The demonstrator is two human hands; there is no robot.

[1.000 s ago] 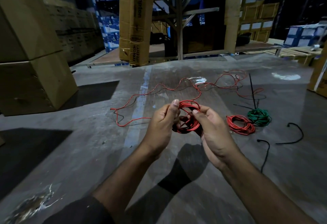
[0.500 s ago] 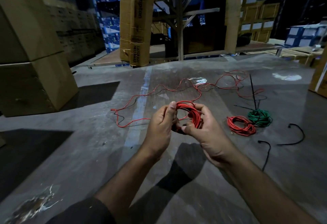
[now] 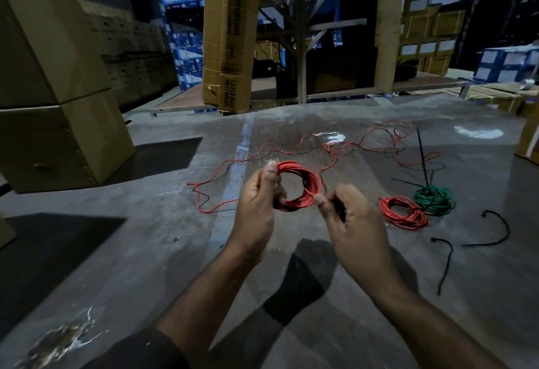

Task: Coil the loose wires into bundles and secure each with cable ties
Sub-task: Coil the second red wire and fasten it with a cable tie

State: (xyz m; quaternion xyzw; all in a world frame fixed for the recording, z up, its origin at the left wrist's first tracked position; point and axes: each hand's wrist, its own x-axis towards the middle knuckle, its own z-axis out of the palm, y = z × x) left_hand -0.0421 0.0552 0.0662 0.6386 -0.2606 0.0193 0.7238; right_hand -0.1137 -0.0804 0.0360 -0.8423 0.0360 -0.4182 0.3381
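Note:
My left hand (image 3: 258, 205) grips a red wire coil (image 3: 303, 182) by its left side, thumb up along the loops. My right hand (image 3: 347, 220) pinches the wire at the coil's lower right edge. From the coil the loose red wire (image 3: 329, 147) trails away over the grey floor in long bends. To the right lie a finished red bundle (image 3: 404, 212) and a green bundle (image 3: 434, 200) side by side. Black cable ties (image 3: 446, 260) lie on the floor near them, one (image 3: 422, 158) pointing away from the green bundle.
Large cardboard boxes (image 3: 55, 100) stand stacked at the left. A tall carton (image 3: 227, 36) and a metal rack (image 3: 300, 30) rise behind the wires. More boxes (image 3: 528, 141) sit at the right edge. A blue painted line (image 3: 243, 147) runs along the floor.
My right hand has let go of the coil's right side and slid down and to the right, now pinching the wire at its edge. The coil's open ring shows more fully.

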